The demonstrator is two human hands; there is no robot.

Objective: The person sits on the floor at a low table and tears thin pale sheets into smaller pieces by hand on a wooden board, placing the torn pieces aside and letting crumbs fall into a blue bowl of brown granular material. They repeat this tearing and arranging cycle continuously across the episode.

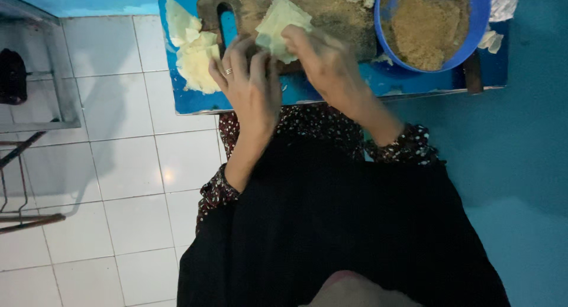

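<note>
Pale dough sheet [279,24], thin and roughly square, lying on the worn wooden board [331,14] atop the blue table [195,100], one corner pointing away from the person, long diagonal running near-to-far; left hand [251,85] with its fingers curled onto the near lower edge, right hand [322,61] pinching the right edge, both closed on the sheet. Step in hand, by judgement: folding or shaping the sheet; the next move would call for a light, even pinch so it does not tear; blue bowl [482,23] of brown crumb stands just right, spare sheets [192,49] left.
</note>
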